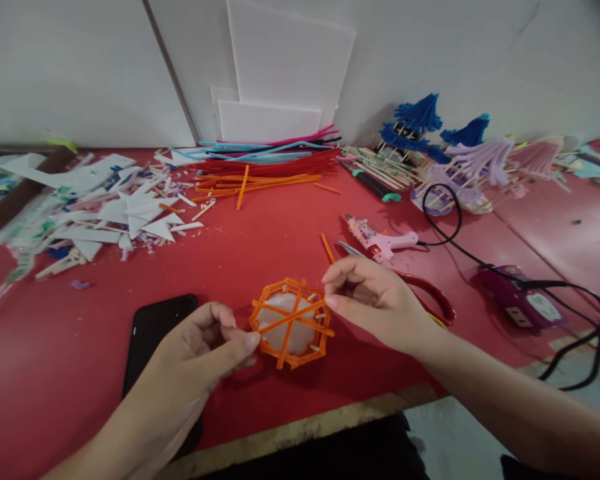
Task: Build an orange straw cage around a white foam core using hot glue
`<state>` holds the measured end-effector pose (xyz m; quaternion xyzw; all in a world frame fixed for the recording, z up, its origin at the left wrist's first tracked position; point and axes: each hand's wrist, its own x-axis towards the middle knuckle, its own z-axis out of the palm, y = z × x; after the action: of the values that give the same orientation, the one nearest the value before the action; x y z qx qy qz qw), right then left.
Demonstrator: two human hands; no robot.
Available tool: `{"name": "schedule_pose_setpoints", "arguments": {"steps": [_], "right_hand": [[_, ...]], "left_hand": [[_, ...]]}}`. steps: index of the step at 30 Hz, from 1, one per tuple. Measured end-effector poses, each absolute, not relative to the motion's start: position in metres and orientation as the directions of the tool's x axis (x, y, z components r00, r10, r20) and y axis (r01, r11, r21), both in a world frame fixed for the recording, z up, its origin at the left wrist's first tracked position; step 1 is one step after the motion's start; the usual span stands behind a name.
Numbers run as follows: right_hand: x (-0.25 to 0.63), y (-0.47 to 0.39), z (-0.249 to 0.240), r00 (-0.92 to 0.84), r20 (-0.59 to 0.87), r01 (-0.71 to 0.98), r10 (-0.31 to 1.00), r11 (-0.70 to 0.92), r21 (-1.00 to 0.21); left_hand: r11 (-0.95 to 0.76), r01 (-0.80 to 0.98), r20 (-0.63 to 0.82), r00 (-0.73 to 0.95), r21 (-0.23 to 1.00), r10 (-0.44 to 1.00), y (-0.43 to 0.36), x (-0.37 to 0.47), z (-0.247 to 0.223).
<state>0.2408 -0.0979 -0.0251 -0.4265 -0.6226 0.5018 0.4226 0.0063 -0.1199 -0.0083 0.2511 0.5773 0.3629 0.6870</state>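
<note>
An orange pipe-cleaner frame (325,343) with a roughly round outline sits on the red table, a whitish disc (275,317) inside it and short stick ends poking up around the rim. Several orange pipe-cleaner strips cross over its top. One of them, a slanting orange pipe cleaner (307,310), runs between my two hands. My left hand (205,353) pinches its lower left end between thumb and fingers. At the upper right end, my right hand (370,300) pinches it too; the fingertips partly hide that end.
A black phone (153,333) lies partly under my left hand. Beyond my right hand are a pink glue gun (380,240), red-handled scissors (437,293) and a corded purple power box (520,300). White scraps (130,207), colored pipe cleaners (275,157) and blue-roofed models (417,127) line the back.
</note>
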Motion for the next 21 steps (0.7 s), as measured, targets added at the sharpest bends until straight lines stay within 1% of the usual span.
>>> {"name": "schedule_pose_setpoints", "arguments": {"steps": [3, 6, 9, 15, 21], "right_hand": [[0.2421, -0.0975, -0.0259, -0.288, 0.091, 0.12, 0.953, 0.131, -0.984], [0.2428, -0.0971, -0.0263, -0.299, 0.053, 0.148, 0.953, 0.101, -0.984], [0.2424, -0.0964, -0.0263, -0.313, 0.012, 0.138, 0.95, 0.058, -0.989], [0.2403, -0.0937, -0.0264, -0.29, -0.172, 0.155, 0.941, -0.131, -0.979], [0.2404, -0.0913, -0.0243, -0.316, -0.326, 0.218, 0.891, -0.266, -0.939]], "left_hand": [[0.629, -0.185, -0.624, 0.092, 0.755, 0.776, -0.1199, 0.0058, -0.0104], [0.631, -0.163, -0.623, 0.101, 0.759, 0.776, -0.1205, 0.0041, -0.013], [0.627, -0.128, -0.616, 0.117, 0.769, 0.779, -0.1214, 0.0037, -0.0136], [0.621, -0.103, -0.607, 0.141, 0.777, 0.782, -0.1221, 0.0062, -0.0121], [0.563, 0.007, -0.56, 0.104, 0.827, 0.822, -0.1197, 0.0033, -0.0145]]}}
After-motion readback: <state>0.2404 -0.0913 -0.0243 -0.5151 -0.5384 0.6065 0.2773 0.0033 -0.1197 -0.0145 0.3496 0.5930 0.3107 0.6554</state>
